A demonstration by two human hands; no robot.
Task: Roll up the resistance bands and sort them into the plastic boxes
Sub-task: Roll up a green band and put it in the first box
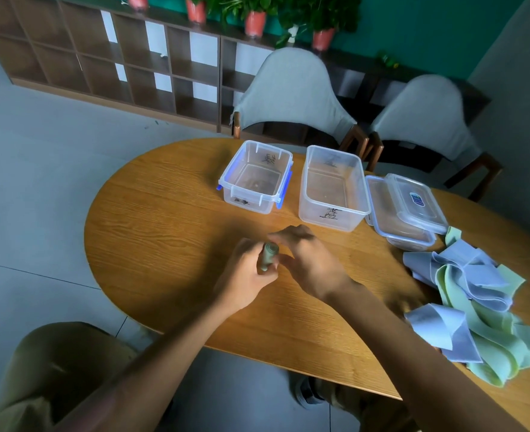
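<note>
My left hand (245,277) grips a tightly rolled green resistance band (269,254) just above the wooden table (164,219). My right hand (307,260) hovers beside the roll with loosely curved fingers, thumb near the roll's side; it holds nothing that I can see. Two clear plastic boxes stand behind the hands: a smaller box with blue clips (255,179) on the left and a larger box (332,188) on the right, both with handwritten labels and nothing inside. A loose heap of green and lilac bands (475,310) lies at the right.
Two box lids (410,207) are stacked right of the larger box. Two grey chairs (291,92) stand behind the table. A cubby shelf with potted plants lines the far wall. My knee shows at the lower left, below the table's curved edge.
</note>
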